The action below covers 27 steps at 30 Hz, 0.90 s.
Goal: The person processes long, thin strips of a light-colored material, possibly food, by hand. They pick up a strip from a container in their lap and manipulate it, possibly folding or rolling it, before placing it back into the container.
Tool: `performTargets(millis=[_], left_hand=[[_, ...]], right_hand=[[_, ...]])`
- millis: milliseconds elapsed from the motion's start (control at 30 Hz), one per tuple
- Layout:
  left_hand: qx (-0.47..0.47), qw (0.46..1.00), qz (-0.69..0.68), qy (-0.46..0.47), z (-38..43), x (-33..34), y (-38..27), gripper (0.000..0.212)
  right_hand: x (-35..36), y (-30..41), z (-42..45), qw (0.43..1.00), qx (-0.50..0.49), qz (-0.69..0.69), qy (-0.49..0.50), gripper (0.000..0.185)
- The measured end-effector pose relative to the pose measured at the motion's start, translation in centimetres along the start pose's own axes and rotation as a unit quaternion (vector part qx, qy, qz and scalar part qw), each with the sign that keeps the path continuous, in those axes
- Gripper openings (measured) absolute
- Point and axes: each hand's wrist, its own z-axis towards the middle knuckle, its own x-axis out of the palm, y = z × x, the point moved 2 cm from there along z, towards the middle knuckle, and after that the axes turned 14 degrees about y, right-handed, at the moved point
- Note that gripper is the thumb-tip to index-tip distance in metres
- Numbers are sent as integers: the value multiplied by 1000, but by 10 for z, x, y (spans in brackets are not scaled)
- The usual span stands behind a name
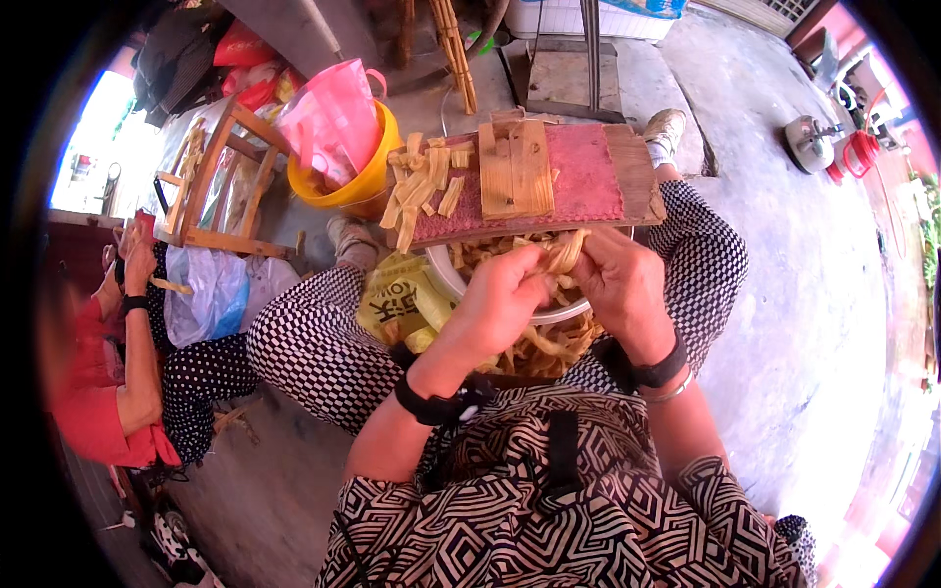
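My left hand (496, 298) and my right hand (625, 279) meet in front of me, their fingers pinching a pale tan, twisted fibrous strip (567, 253) from either side. Just beyond them lies a wooden board (638, 169) topped with pink cloth (588, 176). A rectangular wooden block (517, 176) rests on that cloth. Flat tan strips (415, 184) are heaped on the board's left end. Under my hands a metal basin (445, 275) holds more short strips, partly hidden by the board. Longer loose strips (555, 353) lie below the basin, nearer my body.
A yellow plastic bag (397, 294) with writing lies left of the basin. Behind it stand a yellow bucket (331, 195) and a wooden chair frame (220, 176). A person in red (110, 397) sits at left. A platform scale (573, 81) is ahead; a metal kettle (809, 143) stands far right.
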Motion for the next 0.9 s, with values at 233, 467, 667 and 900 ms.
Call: performTargets(millis=[233,467,667,900], left_hand=[[216,911,328,-127,-5,10,-2,24],[116,962,219,-118,-2,21,-31,18],[-8,987,-53,-153,9,16,-5,17],[-107,977,-185,17,-41,10,8,21]], right_hand=[[55,-35,-25,707,238,641,183,32],[32,-24,-16,894,92,436,45,14],[16,-11,-6,983,-25,138,-119,19],[29,-22,-13,950,28,277,-144,6]])
